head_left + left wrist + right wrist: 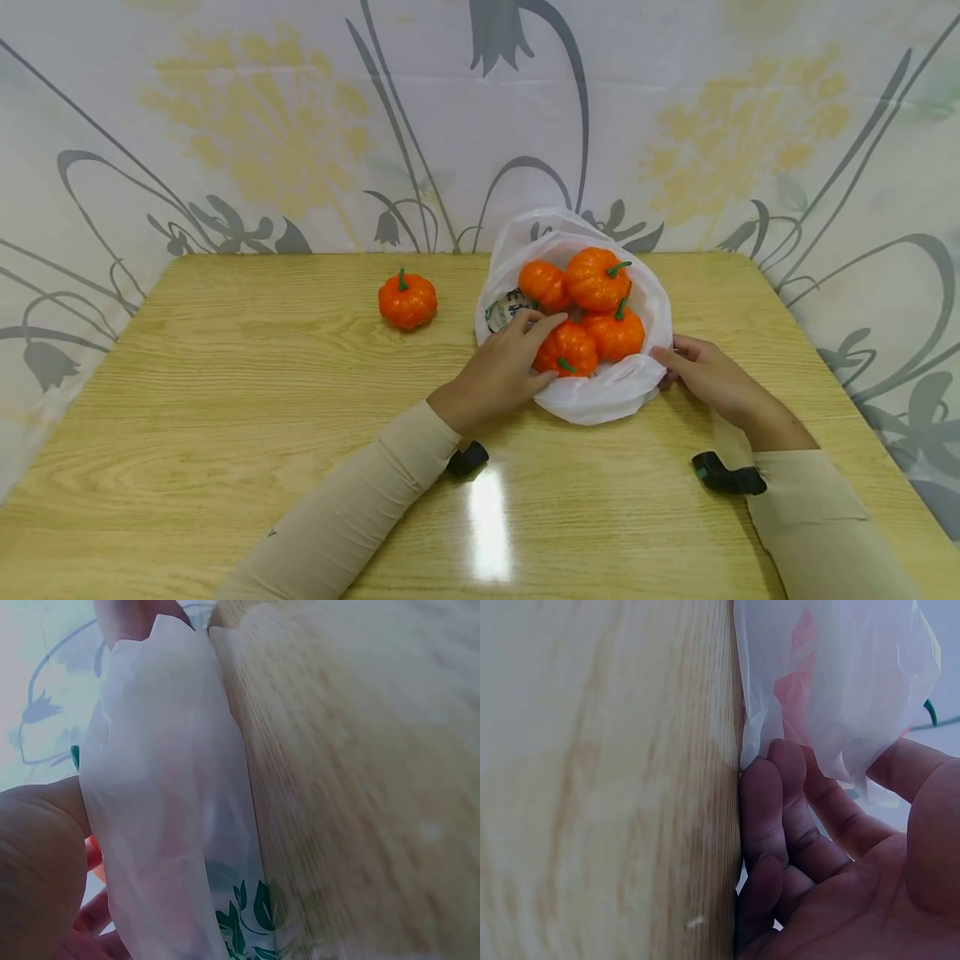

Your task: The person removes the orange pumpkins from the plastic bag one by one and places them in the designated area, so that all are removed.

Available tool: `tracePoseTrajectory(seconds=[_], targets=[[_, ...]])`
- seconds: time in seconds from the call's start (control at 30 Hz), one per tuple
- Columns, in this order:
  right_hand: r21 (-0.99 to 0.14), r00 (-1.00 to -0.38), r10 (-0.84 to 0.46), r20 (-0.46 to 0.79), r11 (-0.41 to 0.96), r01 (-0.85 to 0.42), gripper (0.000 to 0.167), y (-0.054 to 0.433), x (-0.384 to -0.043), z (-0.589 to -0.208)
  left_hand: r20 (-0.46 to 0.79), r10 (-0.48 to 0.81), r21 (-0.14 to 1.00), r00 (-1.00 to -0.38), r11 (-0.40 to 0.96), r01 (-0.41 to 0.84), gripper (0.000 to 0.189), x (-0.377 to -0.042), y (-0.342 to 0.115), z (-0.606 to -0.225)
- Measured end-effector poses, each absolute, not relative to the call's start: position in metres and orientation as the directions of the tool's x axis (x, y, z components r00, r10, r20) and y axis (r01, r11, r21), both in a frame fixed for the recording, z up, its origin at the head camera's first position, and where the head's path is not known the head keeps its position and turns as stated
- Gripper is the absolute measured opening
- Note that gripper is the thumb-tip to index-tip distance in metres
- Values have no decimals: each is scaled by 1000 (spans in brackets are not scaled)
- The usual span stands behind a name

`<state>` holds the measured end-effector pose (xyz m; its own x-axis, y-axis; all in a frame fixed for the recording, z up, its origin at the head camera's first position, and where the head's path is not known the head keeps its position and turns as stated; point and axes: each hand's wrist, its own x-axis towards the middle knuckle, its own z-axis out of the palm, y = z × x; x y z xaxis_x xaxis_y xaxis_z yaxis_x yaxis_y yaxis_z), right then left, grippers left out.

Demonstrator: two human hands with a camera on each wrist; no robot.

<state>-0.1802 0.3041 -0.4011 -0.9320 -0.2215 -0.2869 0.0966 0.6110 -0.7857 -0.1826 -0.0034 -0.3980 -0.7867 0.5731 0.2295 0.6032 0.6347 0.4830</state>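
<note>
A white plastic bag (600, 404) stands with its mouth open at the back right of the table, holding several small orange toy pumpkins with green stems. My left hand (498, 367) reaches over the bag's left rim and grips the front-left pumpkin (573, 346), thumb at its near side and fingers at its far side. In the left wrist view the bag's wall (165, 787) hides most of that pumpkin. My right hand (708, 375) pinches the bag's right edge between thumb and fingers, its curled lower fingers (761, 802) close along the tabletop.
One more orange pumpkin (407, 302) sits outside the bag, to its left near the table's back edge. Dark printing (506, 308) shows on the bag's inner left side. A patterned cloth (420, 125) hangs behind the wooden table (225, 400). Black camera mounts (727, 475) protrude from both wrists.
</note>
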Motion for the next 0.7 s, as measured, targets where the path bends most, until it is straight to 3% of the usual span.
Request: tracePoseTrajectory(seconds=[0.7], targets=[[-804,-935,-233,-267,588,83,47,303,-180,-402,194,576,559,-794,600,572,65,-181,-5,-398]])
